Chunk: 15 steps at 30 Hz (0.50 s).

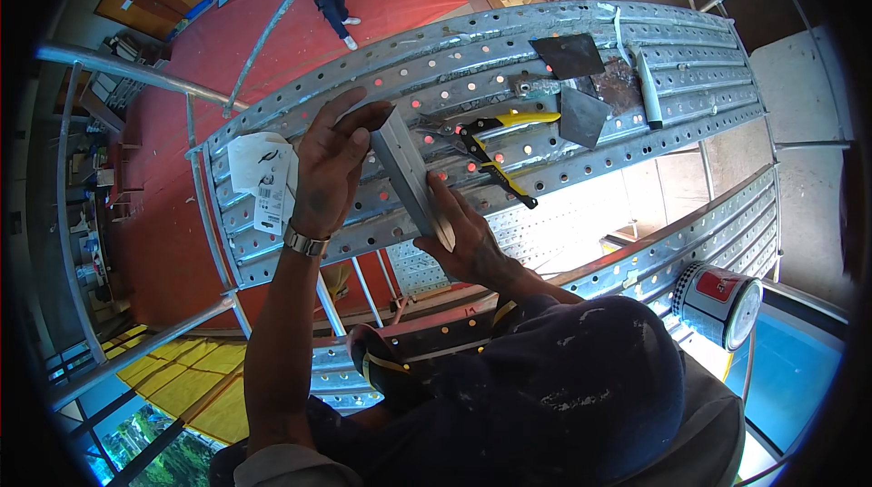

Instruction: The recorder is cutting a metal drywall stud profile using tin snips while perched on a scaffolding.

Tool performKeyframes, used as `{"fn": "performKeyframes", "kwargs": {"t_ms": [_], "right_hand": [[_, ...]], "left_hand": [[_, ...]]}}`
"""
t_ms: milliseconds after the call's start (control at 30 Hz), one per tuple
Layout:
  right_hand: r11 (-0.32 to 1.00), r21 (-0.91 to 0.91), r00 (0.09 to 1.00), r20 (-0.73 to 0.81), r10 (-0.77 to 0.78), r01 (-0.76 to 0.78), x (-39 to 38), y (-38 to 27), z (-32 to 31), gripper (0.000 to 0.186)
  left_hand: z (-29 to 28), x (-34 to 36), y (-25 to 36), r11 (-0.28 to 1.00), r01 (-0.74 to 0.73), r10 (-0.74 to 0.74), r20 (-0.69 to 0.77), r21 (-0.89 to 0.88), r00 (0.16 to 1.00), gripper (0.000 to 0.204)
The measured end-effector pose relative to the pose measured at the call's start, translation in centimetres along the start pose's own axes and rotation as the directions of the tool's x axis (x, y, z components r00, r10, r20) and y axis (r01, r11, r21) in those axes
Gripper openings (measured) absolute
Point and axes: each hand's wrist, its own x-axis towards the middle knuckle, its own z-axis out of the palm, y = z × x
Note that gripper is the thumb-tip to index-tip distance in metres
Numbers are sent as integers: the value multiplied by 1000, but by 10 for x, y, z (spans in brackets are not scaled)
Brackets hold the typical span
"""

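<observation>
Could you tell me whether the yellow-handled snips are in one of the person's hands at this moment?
No, the yellow-handled snips lie on the perforated metal plank, while the left hand and right hand hold a grey metal strip.

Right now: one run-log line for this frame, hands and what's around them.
left hand: grips metal channel piece top | right hand: supports its lower end | on perforated scaffold plank: yellow-handled snips, paper tags | paint can right

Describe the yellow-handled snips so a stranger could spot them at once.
Start at the perforated metal scaffold plank running across the picture. The snips lie on it just right of the grey metal strip held in both hands. Their yellow and black handles set them apart from the dark flat metal pieces nearby.
</observation>
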Motion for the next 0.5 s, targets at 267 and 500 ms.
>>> {"fn": "performKeyframes", "kwargs": {"t_ms": [267, 500], "right_hand": [[1000, 0, 1000, -19, 10, -10, -10, 0, 6, 89], [973, 186, 991, 38, 130, -135, -11, 0, 4, 90]], "left_hand": [[0, -9, -20, 998, -61, 62, -69, 4, 996, 39], [5, -5, -4, 994, 108, -106, -65, 30, 992, 37]]}}
